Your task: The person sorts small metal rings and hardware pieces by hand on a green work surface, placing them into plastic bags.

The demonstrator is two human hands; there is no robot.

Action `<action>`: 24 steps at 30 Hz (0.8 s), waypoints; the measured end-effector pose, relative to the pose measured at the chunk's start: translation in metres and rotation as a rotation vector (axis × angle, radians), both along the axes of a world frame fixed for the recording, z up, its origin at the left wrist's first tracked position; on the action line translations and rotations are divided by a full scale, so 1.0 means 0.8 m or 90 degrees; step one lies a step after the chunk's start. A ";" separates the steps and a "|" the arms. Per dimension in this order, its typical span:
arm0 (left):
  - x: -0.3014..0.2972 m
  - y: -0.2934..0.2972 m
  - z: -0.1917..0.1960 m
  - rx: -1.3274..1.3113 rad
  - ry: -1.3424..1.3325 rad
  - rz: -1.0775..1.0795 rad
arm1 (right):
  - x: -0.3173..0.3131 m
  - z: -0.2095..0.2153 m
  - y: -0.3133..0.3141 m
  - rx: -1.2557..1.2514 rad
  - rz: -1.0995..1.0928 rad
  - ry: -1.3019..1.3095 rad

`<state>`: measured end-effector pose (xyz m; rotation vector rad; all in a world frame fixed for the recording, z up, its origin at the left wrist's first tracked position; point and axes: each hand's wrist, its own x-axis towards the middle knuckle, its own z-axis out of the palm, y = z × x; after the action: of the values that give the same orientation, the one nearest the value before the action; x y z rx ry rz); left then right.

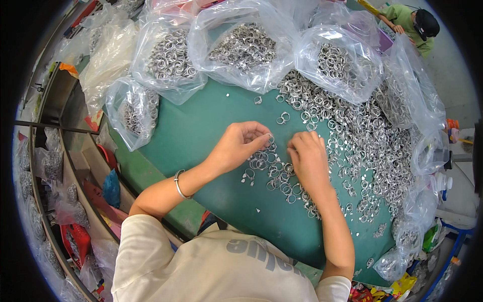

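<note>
Head view: the left hand (240, 143) pinches a small metal ring (270, 138) over the green table (201, 126). The right hand (308, 158) curls knuckles-up on the loose rings (352, 136); its fingertips are hidden, so its grip cannot be told.

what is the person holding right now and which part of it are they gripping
The left hand pinches a small metal ring by its rim at the fingertips. Whether the right hand holds anything cannot be told.

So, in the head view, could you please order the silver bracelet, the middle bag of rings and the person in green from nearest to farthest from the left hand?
From the left hand:
1. Silver bracelet, on its own wrist.
2. Middle bag of rings, straight beyond.
3. Person in green, far right corner.
</note>
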<state>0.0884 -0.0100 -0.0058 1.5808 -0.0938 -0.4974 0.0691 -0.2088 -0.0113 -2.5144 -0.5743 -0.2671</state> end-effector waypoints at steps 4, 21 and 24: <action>-0.005 0.004 0.001 0.029 0.000 -0.016 | -0.001 -0.005 -0.020 0.083 -0.061 0.056; -0.011 -0.002 -0.008 0.011 -0.024 -0.018 | -0.021 -0.001 -0.034 0.015 -0.180 0.009; -0.012 -0.004 -0.009 -0.008 -0.027 -0.020 | -0.030 0.010 -0.039 0.252 -0.251 0.217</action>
<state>0.0787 -0.0133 -0.0131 1.5799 -0.1529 -0.4872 0.0449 -0.2400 -0.0033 -2.1936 0.1069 -0.0787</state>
